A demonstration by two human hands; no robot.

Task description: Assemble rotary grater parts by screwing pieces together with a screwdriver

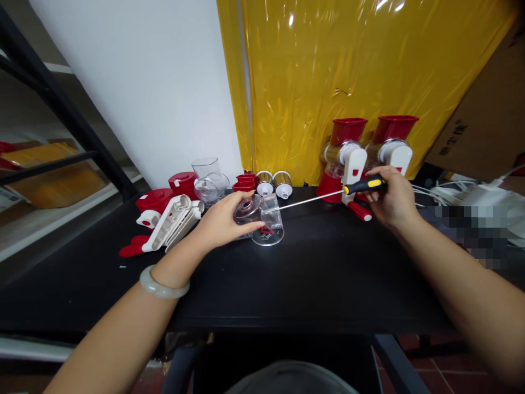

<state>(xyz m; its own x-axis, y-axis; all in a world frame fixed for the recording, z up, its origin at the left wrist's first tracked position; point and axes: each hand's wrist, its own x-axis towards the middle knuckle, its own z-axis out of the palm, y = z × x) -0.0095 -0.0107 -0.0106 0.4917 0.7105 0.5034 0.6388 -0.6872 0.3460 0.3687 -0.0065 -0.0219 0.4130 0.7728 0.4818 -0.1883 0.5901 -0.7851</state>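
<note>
Two hands work a screwdriver into a clear plastic part on a black surface (328,273).

At frame centre, the left hand (219,221) clasps the clear housing (262,219); right of centre, the right hand (391,200) grips the screwdriver (365,186), its shaft reaching the housing. Two red-and-white grinders (348,158) stand behind; loose parts (172,219) lie at left.

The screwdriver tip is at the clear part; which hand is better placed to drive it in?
The right hand. It already grips the screwdriver handle. The left hand steadies the clear part on the table.
</note>
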